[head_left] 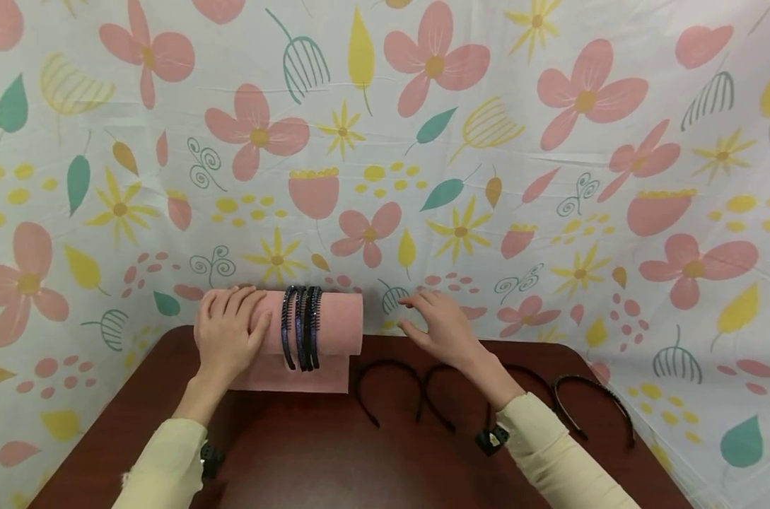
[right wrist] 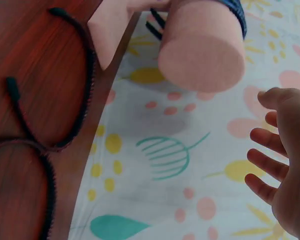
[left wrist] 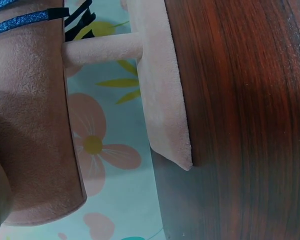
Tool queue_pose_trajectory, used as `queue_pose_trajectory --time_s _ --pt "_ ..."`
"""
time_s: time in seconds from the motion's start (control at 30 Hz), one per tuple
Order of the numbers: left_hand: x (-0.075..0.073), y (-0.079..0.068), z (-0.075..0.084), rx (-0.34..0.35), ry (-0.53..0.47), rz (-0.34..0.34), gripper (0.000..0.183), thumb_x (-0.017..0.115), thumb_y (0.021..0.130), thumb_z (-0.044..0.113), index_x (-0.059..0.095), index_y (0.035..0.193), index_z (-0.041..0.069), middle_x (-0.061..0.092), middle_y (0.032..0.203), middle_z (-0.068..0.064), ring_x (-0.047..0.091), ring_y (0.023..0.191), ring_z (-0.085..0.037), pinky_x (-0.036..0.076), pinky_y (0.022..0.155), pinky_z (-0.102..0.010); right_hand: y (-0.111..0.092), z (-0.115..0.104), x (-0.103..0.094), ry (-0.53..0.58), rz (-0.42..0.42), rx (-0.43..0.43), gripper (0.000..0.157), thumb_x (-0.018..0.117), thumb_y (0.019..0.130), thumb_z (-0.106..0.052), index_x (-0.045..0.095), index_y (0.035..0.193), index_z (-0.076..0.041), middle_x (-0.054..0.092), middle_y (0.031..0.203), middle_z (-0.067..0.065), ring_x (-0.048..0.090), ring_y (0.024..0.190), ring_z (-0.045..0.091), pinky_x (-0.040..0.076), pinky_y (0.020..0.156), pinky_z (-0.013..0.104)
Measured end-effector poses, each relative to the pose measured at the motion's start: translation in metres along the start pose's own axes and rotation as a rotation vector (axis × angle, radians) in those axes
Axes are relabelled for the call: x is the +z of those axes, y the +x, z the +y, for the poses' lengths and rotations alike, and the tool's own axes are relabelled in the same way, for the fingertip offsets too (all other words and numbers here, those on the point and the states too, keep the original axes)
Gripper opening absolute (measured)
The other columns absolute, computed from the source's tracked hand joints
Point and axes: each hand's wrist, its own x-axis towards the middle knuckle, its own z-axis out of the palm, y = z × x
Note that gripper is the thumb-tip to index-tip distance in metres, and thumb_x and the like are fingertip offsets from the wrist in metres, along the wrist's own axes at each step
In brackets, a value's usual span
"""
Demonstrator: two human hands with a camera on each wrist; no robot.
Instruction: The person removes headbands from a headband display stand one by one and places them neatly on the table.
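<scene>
A pink plush headband stand [head_left: 343, 318] has a thick horizontal roll above a flat base, joined by a short post in the left wrist view. Several dark, glittery headbands [head_left: 302, 329] sit side by side around the roll's middle, some blue with toothed edges. My left hand [head_left: 228, 329] holds the left end of the roll, fingers over the top and thumb on the near side. Past the roll's right end, my right hand [head_left: 445, 329] hovers with fingers spread and nothing in them; the right wrist view shows this hand [right wrist: 285, 155] apart from the roll's round end.
Several dark headbands [right wrist: 89, 75] lie in a row on the dark wooden table [head_left: 283, 452], right of the stand and partly below my right arm. A flower-patterned cloth [head_left: 372, 155] hangs behind the table's far edge.
</scene>
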Motion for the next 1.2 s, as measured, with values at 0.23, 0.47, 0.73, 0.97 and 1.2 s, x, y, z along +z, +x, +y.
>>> queue_pose_trajectory --time_s 0.23,0.47,0.73,0.97,1.2 --pt "0.000 0.000 -0.001 -0.001 0.006 0.009 0.052 0.039 0.099 0.050 0.069 0.119 0.012 0.066 0.124 -0.013 0.054 0.120 -0.035 0.029 0.113 -0.056 0.020 -0.017 0.001 -0.030 -0.029 -0.069 0.040 0.074 0.088 -0.036 0.066 0.121 -0.015 0.066 0.105 0.002 0.062 0.097 0.022 0.053 0.082 0.040" --pt "-0.001 0.000 -0.001 -0.004 0.015 -0.006 0.050 0.042 0.097 0.048 0.069 0.119 0.012 0.066 0.125 -0.014 0.054 0.120 -0.035 0.031 0.111 -0.058 0.038 -0.039 0.010 0.004 -0.029 -0.113 0.042 0.075 0.087 -0.036 0.066 0.121 -0.013 0.066 0.109 0.003 0.062 0.101 0.023 0.052 0.087 0.041" --pt "0.001 -0.001 -0.002 0.002 0.025 -0.005 0.050 0.042 0.097 0.049 0.069 0.120 0.013 0.066 0.126 -0.013 0.055 0.120 -0.034 0.030 0.113 -0.056 0.055 -0.063 0.021 0.000 -0.118 -0.049 0.050 0.072 0.088 -0.046 0.062 0.129 -0.018 0.061 0.121 0.001 0.058 0.111 0.022 0.048 0.095 0.043" --pt "-0.001 -0.006 -0.003 -0.009 0.014 0.007 0.049 0.043 0.097 0.047 0.069 0.119 0.013 0.067 0.124 -0.013 0.055 0.119 -0.034 0.031 0.112 -0.056 0.068 -0.073 0.037 0.040 -0.170 -0.050 0.056 0.071 0.087 -0.049 0.059 0.133 -0.019 0.058 0.132 0.004 0.054 0.121 0.025 0.044 0.104 0.049" --pt "-0.001 0.000 -0.003 0.011 0.014 0.023 0.048 0.044 0.098 0.047 0.069 0.119 0.012 0.067 0.124 -0.013 0.055 0.118 -0.035 0.032 0.111 -0.056 0.081 -0.078 0.046 0.021 -0.200 -0.018 0.056 0.070 0.087 -0.051 0.059 0.133 -0.021 0.056 0.133 0.003 0.054 0.122 0.024 0.046 0.100 0.049"
